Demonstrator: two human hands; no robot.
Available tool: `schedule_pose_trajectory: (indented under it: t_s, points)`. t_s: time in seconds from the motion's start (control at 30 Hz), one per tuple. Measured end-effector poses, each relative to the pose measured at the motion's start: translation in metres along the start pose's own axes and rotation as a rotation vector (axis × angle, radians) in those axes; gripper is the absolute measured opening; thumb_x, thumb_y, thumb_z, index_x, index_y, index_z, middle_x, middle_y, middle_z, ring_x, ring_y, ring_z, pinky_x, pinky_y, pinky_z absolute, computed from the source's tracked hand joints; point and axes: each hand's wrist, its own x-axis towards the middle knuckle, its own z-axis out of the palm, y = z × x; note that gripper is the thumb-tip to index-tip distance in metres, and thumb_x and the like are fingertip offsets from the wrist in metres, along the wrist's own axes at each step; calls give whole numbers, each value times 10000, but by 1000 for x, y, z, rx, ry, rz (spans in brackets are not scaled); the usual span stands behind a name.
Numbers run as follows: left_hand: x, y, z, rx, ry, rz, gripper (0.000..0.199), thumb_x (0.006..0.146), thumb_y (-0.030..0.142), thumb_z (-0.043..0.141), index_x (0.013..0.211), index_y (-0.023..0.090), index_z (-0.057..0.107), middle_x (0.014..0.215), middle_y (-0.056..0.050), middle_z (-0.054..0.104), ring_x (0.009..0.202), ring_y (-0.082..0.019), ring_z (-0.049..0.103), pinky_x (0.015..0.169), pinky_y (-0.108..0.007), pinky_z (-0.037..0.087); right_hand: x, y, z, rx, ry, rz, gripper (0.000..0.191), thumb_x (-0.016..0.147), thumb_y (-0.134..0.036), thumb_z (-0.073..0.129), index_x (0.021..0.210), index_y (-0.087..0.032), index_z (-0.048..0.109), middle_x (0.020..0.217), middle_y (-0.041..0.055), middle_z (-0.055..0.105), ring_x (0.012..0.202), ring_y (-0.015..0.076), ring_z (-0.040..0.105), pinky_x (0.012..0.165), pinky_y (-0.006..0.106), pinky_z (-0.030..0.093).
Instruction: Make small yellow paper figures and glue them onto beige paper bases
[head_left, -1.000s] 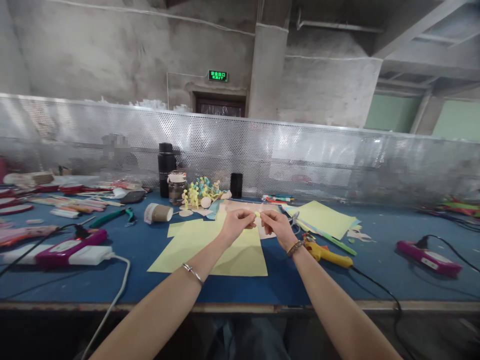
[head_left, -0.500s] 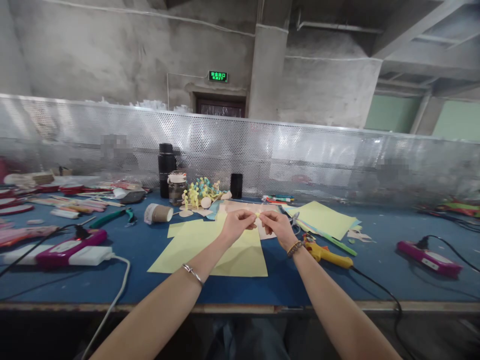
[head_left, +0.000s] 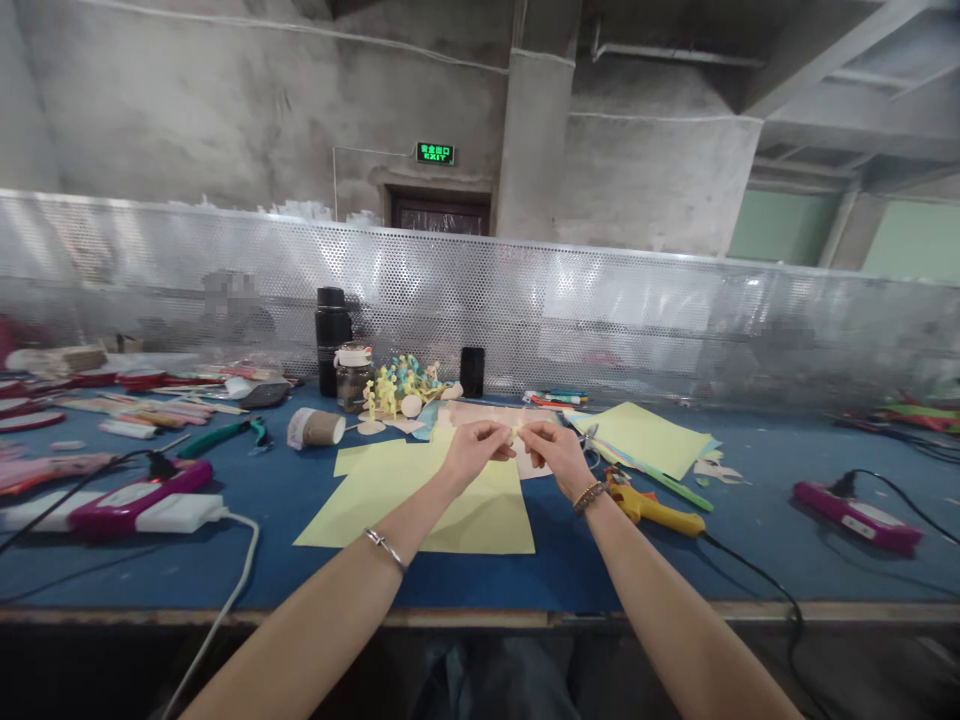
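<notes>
My left hand (head_left: 478, 452) and my right hand (head_left: 551, 455) meet fingertip to fingertip over the table. Both are pinched on one small yellow piece (head_left: 515, 438), too small to make out in detail. Under and in front of them lie sheets of yellow paper (head_left: 420, 500). Beyond my hands is a pinkish paper (head_left: 480, 412). Scissors (head_left: 591, 440) lie just right of my right hand, and a yellow glue gun (head_left: 660, 512) rests beside my right wrist.
Yellow and blue paper figures (head_left: 397, 385), a jar (head_left: 354, 378), a black bottle (head_left: 330, 340) and a phone (head_left: 472, 372) stand at the back. A paper cup (head_left: 319, 428) lies left. Purple power strips (head_left: 859, 517) sit on both sides, with cables over the front edge.
Both hands stay in nearly the same place. The yellow piece between the fingertips shows less clearly now.
</notes>
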Motion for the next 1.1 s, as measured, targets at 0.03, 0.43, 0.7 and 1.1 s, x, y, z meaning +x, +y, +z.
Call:
schedule_pose_trajectory:
  t_s: [0.03,0.43,0.7,1.1]
  points:
    - [0,0,0,3,2,0,263,692,374,664,727,114,637,625,-21,630,614,-135,636,638,-261,534,0,0,0,-4,-2,-3,285,692,-418,650,729,-137,615,526,-25,539,384,62,444,381,194,327]
    - [6,-7,-4,-7,39,0,271,665,370,689,745,116,644,621,-14,632,596,-116,623,615,-233,526,-1,-1,1,58,-42,21,285,722,-423,619,659,-146,598,548,-22,544,377,55,441,374,187,317]
    - [5,-7,-4,-5,41,10,267,655,361,699,743,114,648,603,-16,627,578,-116,616,606,-239,527,-2,-3,2,6,-64,12,284,717,-428,621,705,-144,618,552,-20,547,382,62,443,380,197,326]
    - [2,-2,-1,-93,11,-42,303,652,396,698,758,120,633,641,-28,650,614,-143,650,623,-252,532,-1,-2,1,-31,-59,11,267,726,-407,613,696,-143,614,550,-14,552,383,62,448,383,194,313]
